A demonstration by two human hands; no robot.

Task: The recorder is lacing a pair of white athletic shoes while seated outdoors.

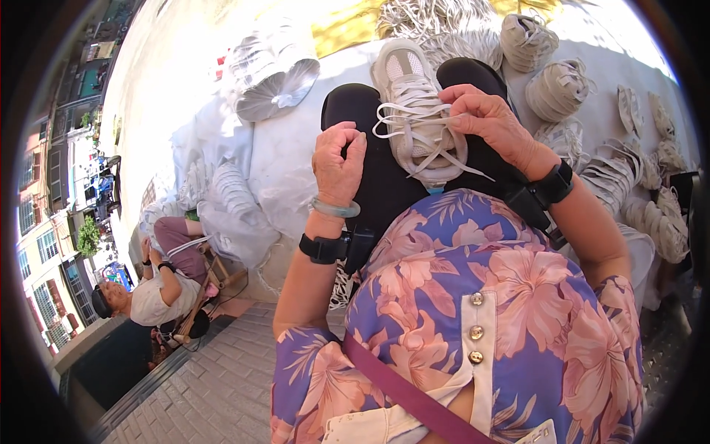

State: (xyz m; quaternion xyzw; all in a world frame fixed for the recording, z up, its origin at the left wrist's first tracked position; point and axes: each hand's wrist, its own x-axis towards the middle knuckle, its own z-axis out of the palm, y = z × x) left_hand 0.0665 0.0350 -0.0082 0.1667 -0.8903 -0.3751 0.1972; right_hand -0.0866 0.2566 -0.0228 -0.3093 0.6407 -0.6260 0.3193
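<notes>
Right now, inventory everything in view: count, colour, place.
Shoe: one, cream, upper centre
Laces: uncounted, white, on shoe
Loose strips: many, white, top
Sheeting: two patches, yellow, top
Wrapped bundles: several, whitish, left
Pale bundles: several, cream, right
Co-worker: one, light top, seated lower left
Buildings: several, mixed, far left
Floral top: one, purple-pink, lower centre
Bracelet: one, pale green, left wrist
Wrist straps: two, black, both wrists
Legs: two, black-clad, beside shoe
Hands: two, bare; left hand beside shoe, right hand at laces

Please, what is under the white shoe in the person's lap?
The person's black-trousered legs show on both sides of the shoe, so probably they are beneath it. Its underside is covered; I cannot tell exactly what it touches.
</notes>
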